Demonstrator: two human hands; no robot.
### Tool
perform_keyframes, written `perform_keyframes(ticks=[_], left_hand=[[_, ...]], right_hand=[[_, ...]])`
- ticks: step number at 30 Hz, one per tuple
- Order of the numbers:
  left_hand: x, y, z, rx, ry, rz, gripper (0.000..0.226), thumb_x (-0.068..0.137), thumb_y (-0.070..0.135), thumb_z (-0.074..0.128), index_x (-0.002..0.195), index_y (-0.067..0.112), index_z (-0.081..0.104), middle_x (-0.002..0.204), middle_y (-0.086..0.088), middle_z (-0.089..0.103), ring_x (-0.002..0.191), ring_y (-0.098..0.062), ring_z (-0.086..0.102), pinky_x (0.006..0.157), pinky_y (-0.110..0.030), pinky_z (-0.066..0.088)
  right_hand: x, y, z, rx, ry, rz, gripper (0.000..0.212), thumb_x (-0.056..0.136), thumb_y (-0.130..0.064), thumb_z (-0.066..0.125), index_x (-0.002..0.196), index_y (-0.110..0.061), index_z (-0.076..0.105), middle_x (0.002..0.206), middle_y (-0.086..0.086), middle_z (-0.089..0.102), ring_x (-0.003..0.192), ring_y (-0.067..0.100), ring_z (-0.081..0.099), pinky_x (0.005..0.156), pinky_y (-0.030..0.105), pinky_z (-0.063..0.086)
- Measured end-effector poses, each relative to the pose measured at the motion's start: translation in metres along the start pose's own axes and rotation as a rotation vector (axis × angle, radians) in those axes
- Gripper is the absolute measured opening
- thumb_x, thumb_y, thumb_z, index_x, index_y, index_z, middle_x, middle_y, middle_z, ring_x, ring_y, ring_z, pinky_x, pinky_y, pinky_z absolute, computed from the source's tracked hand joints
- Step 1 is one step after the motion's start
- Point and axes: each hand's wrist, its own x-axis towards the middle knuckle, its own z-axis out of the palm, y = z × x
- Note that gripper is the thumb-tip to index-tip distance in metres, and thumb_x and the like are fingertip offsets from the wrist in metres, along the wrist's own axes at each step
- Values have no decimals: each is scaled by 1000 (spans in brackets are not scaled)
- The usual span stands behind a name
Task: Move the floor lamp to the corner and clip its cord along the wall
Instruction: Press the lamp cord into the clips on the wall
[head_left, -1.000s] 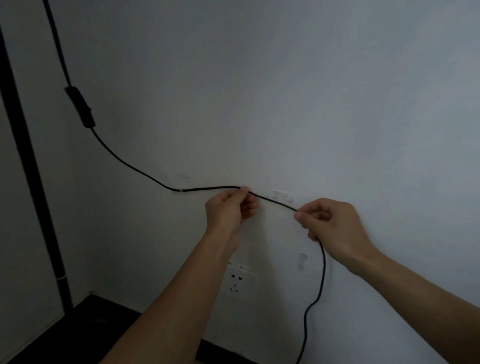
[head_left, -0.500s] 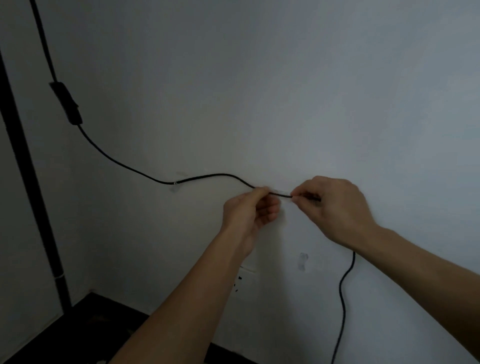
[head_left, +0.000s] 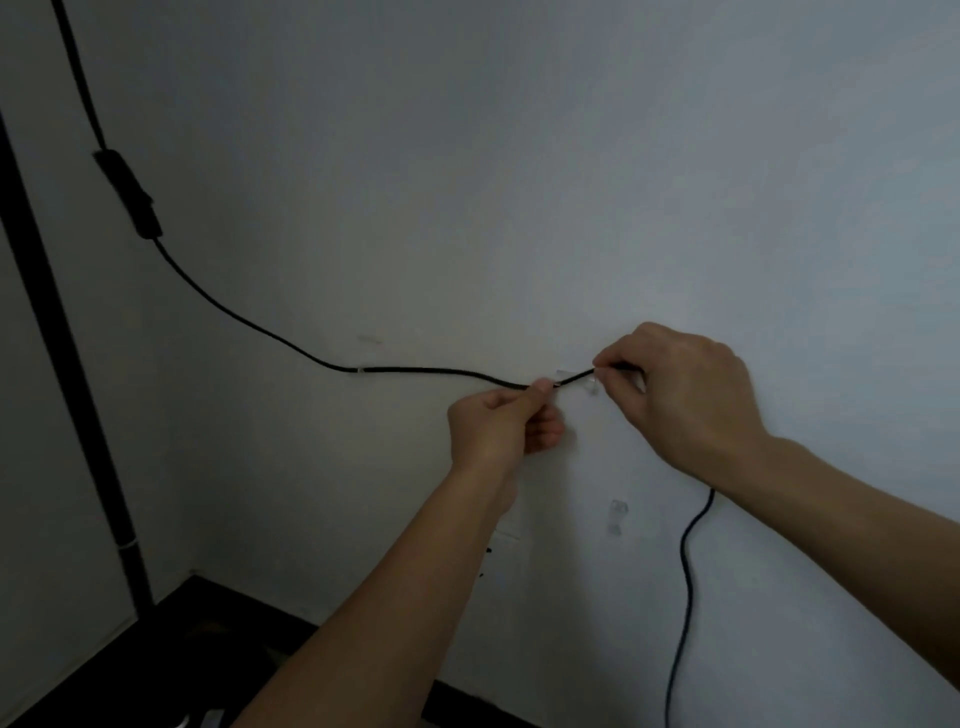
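Note:
A thin black cord (head_left: 249, 325) runs down from an inline switch (head_left: 127, 193) and along the white wall. It passes through a clear clip (head_left: 362, 370). My left hand (head_left: 506, 423) pinches the cord just left of a second clear clip (head_left: 569, 376). My right hand (head_left: 685, 395) pinches it just right of that clip, and the short stretch between my fingers lies across it. Below my right wrist the cord hangs down loose (head_left: 685, 571). The lamp's black pole (head_left: 62, 338) stands in the corner at left.
A third clear clip (head_left: 617, 515) sits lower on the wall. A white wall socket (head_left: 501, 545) is mostly hidden behind my left forearm. A black baseboard and dark floor (head_left: 218, 603) run along the bottom.
Both hands moved the cord up and right to the second clip. The right hand rose from below the clip to beside it, and the gap between the hands narrowed.

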Motion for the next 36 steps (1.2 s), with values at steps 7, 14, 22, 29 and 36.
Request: perform_keyframes(ticks=[7, 14, 22, 29, 36], left_hand=[[4, 2, 2, 8, -14, 47, 17, 79, 12, 73, 79, -3, 67, 64, -13, 67, 49, -17, 62, 48, -23, 52], [5, 3, 4, 46, -30, 118, 16, 80, 13, 71, 75, -2, 68, 59, -9, 68, 49, -16, 63, 49, -23, 53], [7, 3, 1, 115, -41, 165, 13, 80, 15, 72, 71, 5, 71, 59, -5, 69, 51, -14, 63, 50, -23, 53], [8, -4, -5, 179, -51, 179, 8, 79, 12, 71, 73, 9, 72, 61, -5, 68, 53, -13, 62, 51, -23, 54], [-1, -38, -13, 412, -149, 141, 7, 78, 10, 73, 80, 3, 72, 64, -8, 67, 52, -10, 61, 51, -21, 54]], right_hand=[[-13, 4, 2, -32, -30, 4, 7, 85, -24, 68, 81, -20, 73, 72, 0, 70, 58, 27, 64, 50, 36, 51], [-26, 2, 11, 71, -93, 168, 13, 82, -30, 71, 83, -18, 66, 69, -3, 73, 66, 25, 68, 62, 38, 55], [-58, 2, 23, 386, -204, 493, 16, 80, -25, 73, 92, -22, 64, 70, -5, 70, 67, 16, 69, 72, 40, 58], [-117, 7, 36, 682, -355, 727, 15, 81, -18, 74, 67, -19, 69, 63, -3, 74, 55, 7, 69, 52, 13, 49], [-151, 13, 49, 639, -380, 844, 26, 86, -24, 68, 65, -9, 70, 65, 10, 72, 65, 24, 70, 54, 31, 53]])
